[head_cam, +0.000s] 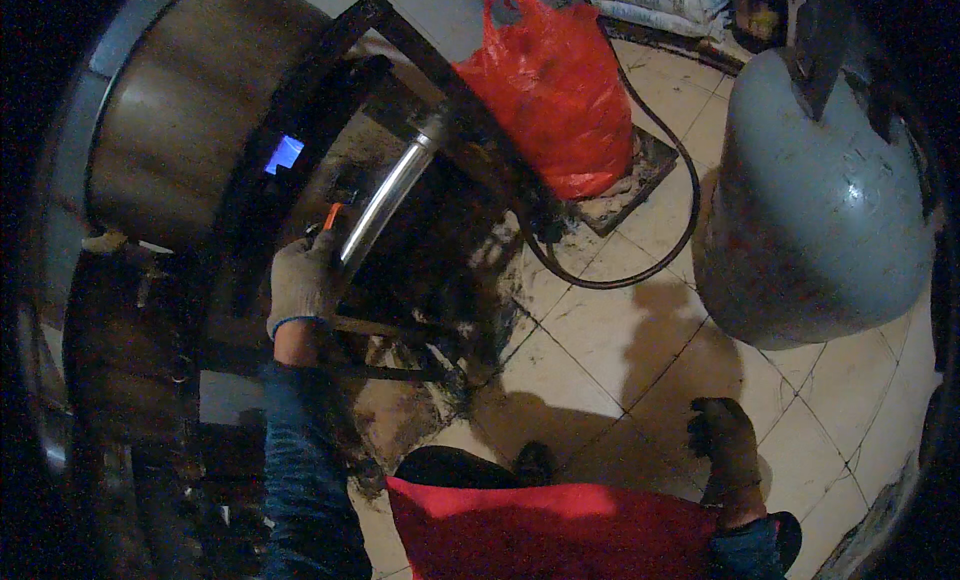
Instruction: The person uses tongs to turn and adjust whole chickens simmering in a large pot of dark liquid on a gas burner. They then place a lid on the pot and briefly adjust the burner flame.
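Observation:
My left hand (304, 280), in a pale knitted work glove with a blue cuff, is closed around a small orange piece (331, 216), whose kind I cannot make out. Right beside it a shiny metal pipe (386, 197) runs slantwise over a dark, sooty metal frame (409, 32). A large metal drum or pot (180, 115) stands to the left of that frame. My right hand (727, 437), gloved and in shadow, hangs low above the tiled floor (577, 362). Its fingers are loosely curled, with nothing visible in them.
A grey-blue gas cylinder (832, 212) stands on the right. A red plastic bag (562, 100) sits at the top, and a dark hose (694, 197) loops over the tiles near it. Sacks (656, 10) lie at the back. A small lit blue patch (285, 154) shows beside the drum.

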Available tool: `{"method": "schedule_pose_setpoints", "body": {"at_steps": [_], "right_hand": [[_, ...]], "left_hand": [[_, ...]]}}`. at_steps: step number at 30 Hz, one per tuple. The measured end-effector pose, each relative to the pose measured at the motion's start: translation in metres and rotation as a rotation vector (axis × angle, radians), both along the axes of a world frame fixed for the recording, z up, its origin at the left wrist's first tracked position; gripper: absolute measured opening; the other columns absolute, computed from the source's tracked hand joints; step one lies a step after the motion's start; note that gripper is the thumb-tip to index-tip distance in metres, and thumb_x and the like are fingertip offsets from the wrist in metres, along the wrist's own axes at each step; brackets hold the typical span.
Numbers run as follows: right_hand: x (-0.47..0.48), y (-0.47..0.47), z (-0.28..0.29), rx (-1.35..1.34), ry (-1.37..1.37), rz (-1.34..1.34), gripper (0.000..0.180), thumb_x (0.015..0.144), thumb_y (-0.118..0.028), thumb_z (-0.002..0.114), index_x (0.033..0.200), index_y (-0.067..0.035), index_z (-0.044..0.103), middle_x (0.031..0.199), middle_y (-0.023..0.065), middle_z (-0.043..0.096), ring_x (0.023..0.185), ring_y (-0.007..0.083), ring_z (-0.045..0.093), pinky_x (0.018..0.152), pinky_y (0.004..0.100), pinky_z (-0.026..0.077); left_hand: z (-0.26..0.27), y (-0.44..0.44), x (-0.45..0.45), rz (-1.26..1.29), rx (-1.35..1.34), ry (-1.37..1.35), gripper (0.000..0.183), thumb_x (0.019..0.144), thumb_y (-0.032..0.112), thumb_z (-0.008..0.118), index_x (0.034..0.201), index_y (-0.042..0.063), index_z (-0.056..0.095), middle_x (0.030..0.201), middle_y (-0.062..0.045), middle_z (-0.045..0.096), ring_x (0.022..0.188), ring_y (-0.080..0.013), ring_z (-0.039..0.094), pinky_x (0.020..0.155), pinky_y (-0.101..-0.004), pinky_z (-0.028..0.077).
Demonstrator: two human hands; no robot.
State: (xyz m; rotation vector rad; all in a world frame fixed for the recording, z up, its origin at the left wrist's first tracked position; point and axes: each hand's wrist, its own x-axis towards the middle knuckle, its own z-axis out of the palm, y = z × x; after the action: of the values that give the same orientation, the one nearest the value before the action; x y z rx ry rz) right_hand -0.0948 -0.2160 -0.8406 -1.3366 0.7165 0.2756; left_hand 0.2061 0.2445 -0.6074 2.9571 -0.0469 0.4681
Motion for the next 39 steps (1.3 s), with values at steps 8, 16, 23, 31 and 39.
{"method": "schedule_pose_setpoints", "body": {"at_steps": [8,16,23,31,39], "right_hand": [[0.002,0.003,0.016,0.139,0.057,-0.121,0.036,0.101,-0.038,0.062,0.114,-0.005,0.069,0.085,0.0054,0.067,0.069,0.0138,0.060,0.061,0.0286,0.047],[0.001,-0.001,0.008,0.149,0.016,-0.118,0.033,0.101,-0.035,0.063,0.114,-0.005,0.069,0.084,0.0052,0.067,0.068,0.0146,0.061,0.059,0.0296,0.048],[0.005,0.004,-0.003,0.195,0.088,-0.226,0.033,0.101,-0.034,0.061,0.115,-0.005,0.069,0.083,0.0054,0.067,0.066,0.0166,0.061,0.058,0.0312,0.048],[-0.052,0.045,0.020,-0.211,-0.108,0.263,0.026,0.094,-0.030,0.064,0.107,-0.009,0.071,0.085,0.0075,0.069,0.073,0.0248,0.066,0.063,0.0370,0.054],[-0.082,0.083,0.191,-0.143,0.041,0.432,0.018,0.081,-0.027,0.071,0.093,-0.013,0.071,0.087,0.0089,0.070,0.081,0.0273,0.068,0.063,0.0407,0.054]], "left_hand": [[0.006,-0.014,-0.006,0.111,-0.144,0.023,0.043,0.099,0.038,0.067,0.092,-0.004,0.076,0.074,-0.012,0.069,0.064,-0.0201,0.062,0.064,-0.0368,0.049],[0.005,-0.017,-0.003,0.129,-0.089,0.058,0.044,0.097,0.040,0.069,0.092,-0.003,0.076,0.075,-0.013,0.070,0.065,-0.0207,0.064,0.064,-0.0366,0.050],[-0.003,-0.018,-0.009,0.099,0.236,-0.019,0.034,0.102,0.037,0.061,0.102,0.008,0.078,0.095,-0.018,0.076,0.086,-0.0387,0.072,0.074,-0.0470,0.055],[0.038,-0.051,-0.068,0.266,-0.056,0.218,0.050,0.101,0.045,0.056,0.134,0.008,0.064,0.108,-0.024,0.074,0.102,-0.0436,0.071,0.090,-0.0524,0.056],[0.045,-0.065,-0.250,-0.139,-0.428,0.359,0.050,0.096,0.038,0.061,0.138,0.011,0.064,0.099,-0.023,0.074,0.088,-0.0431,0.072,0.076,-0.0532,0.056]]}}
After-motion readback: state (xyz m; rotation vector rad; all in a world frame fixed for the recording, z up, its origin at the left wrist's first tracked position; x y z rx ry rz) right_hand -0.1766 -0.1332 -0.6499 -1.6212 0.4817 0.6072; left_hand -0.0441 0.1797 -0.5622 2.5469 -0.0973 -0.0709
